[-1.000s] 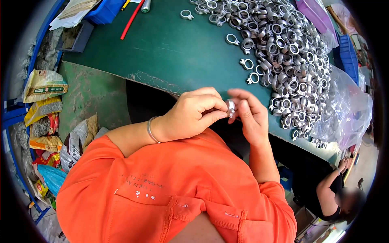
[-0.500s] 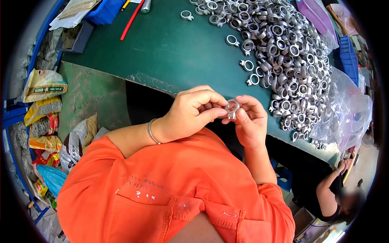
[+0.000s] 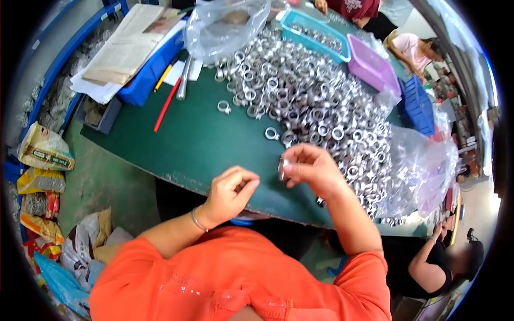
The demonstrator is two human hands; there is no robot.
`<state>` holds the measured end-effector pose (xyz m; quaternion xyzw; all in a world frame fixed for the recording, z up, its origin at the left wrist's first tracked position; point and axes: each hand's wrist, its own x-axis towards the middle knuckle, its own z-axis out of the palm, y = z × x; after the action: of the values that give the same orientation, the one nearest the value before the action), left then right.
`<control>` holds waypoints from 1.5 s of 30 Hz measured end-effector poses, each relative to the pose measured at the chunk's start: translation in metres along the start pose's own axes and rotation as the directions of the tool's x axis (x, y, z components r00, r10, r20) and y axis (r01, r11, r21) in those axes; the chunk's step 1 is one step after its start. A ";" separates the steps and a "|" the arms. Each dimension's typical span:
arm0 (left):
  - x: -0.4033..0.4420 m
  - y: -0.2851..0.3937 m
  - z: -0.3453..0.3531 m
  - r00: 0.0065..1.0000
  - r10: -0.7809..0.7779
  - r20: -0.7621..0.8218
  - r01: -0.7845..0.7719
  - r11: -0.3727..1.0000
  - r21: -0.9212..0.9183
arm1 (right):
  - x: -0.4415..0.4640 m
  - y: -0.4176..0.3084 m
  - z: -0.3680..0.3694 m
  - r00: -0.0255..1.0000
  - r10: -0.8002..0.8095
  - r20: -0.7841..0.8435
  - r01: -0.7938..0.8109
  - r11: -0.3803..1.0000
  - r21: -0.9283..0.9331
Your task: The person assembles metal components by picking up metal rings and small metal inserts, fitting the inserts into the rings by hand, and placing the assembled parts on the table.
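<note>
Apart now, the two hands have separated: the right hand (image 3: 312,170) has moved out over the bench (image 3: 198,144) with the ring (image 3: 282,167), which both hands held half a second ago. The head view has also shifted, so more of the far side shows.

In the head view, the right hand pinches the ring between thumb and fingers, near the close edge of the pile (image 3: 316,109) of metal rings. The left hand (image 3: 231,191) is loosely closed, thumb against the curled fingers, near the bench's front edge; whether anything is inside it cannot be told. Two loose rings lie on the bench just beside the pile, one (image 3: 223,107) farther left, the other (image 3: 271,134) nearer the right hand. Beyond the pile are a teal tray (image 3: 343,56) containing small metal parts and a purple tray (image 3: 372,64). A red stick (image 3: 167,106), a yellow stick (image 3: 163,78) and a metal tube (image 3: 184,80) lie left of the pile, beside a blue bin (image 3: 152,70) with papers (image 3: 126,48) on it. A clear bag (image 3: 417,174) lies at the pile's right.
</note>
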<state>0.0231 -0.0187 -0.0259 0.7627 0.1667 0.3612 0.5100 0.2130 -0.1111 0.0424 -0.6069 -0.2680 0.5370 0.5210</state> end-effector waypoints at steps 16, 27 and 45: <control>-0.003 -0.007 -0.001 0.995 -0.095 0.002 0.095 0.994 -0.053 | -0.005 -0.026 -0.034 0.876 -0.477 -0.072 0.261 0.594 -0.761; -0.006 0.002 0.001 0.990 -0.080 0.117 0.089 0.993 -0.071 | -0.032 0.063 0.011 0.750 -0.655 0.088 0.434 0.387 -0.814; -0.013 0.013 0.001 0.787 -0.482 0.385 0.615 0.559 -0.556 | -0.045 0.088 0.040 0.782 -0.609 -0.134 0.540 0.769 -0.343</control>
<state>0.0138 -0.0332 -0.0191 0.4729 0.2098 0.1440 0.8436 0.1423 -0.1647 -0.0172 -0.6229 -0.4521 0.2293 0.5958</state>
